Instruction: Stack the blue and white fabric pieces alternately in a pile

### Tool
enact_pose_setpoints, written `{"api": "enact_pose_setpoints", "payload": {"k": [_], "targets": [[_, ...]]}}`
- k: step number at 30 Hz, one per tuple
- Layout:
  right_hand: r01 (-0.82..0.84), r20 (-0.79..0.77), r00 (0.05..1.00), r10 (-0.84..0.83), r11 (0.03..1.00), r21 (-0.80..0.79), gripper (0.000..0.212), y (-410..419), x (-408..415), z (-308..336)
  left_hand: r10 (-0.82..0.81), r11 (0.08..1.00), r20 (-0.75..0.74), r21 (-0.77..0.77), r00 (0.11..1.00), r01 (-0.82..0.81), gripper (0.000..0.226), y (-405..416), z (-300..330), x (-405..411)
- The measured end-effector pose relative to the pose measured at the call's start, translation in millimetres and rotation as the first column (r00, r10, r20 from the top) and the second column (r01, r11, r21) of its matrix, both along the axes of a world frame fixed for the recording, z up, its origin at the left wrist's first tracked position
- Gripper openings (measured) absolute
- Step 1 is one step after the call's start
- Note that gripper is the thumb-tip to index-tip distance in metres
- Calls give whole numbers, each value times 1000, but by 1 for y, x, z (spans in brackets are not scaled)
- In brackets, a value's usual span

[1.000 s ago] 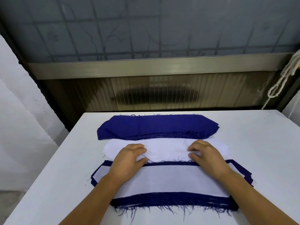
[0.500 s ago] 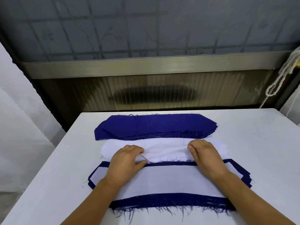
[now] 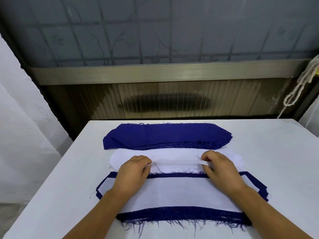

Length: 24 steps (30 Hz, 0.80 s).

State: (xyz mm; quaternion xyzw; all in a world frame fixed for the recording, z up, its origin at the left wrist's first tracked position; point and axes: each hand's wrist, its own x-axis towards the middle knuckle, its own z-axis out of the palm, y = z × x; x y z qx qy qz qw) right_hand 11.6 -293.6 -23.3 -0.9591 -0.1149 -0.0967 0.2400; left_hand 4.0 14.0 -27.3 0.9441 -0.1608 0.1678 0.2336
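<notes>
Fingertips of both hands meet at the near edge of the top white piece (image 3: 174,158), which lies on the white stack in the middle of the table (image 3: 269,152). Left hand (image 3: 133,171): fingers curled, thumb and forefinger pinching the white edge, which is raised slightly off the layers beneath. Right hand (image 3: 220,168): fingers curled likewise, pinching the same edge further along. White cloth between the two pinches bows up a little (a shallow ridge, not a fold). Wrists and forearms cross the mixed pile (image 3: 176,192) nearest the person, which shows a white piece on top with dark blue borders around it and frayed blue threads hanging from its near edge. White stack sits just beyond the mixed pile, edges touching or almost so; cannot tell which. Blue stack (image 3: 165,135) lies at the far side, its near edge overlapping the white stack. White cord (image 3: 296,90) hangs at the right, off the table.
</notes>
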Motion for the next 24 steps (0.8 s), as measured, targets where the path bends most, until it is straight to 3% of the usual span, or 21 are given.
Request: {"api": "enact_pose_setpoints", "payload": {"k": [5, 8, 11, 15, 18, 21, 24], "targets": [[-80, 171, 981, 88, 995, -52, 15, -6, -15, 12, 32, 999, -8, 31, 999, -31, 10, 25, 13, -6], [-127, 199, 971, 134, 991, -49, 9, -9, -32, 27, 14, 999, -19, 32, 1000, -14, 11, 40, 28, -17], [-187, 70, 981, 184, 982, 42, 13, -18, -54, 44, -47, 999, -103, -25, 994, 45, 14, 55, 45, -33], [-189, -213, 952, 221, 969, 158, 15, -28, -66, 63, -125, 986, -348, -145, 929, 78, 14, 69, 66, -41], [-151, -313, 934, 169, 985, 82, 25, -27, -56, 69, -28, 999, -340, 6, 940, 32, 10, 66, 71, -32], [-70, -172, 983, 58, 995, -66, 25, -23, -45, 74, 49, 996, -185, 85, 982, -33, 10, 57, 77, -22], [48, 208, 978, -29, 995, -84, 20, -17, -46, 80, 95, 995, 65, 17, 993, -96, 14, 55, 83, -20]]}}
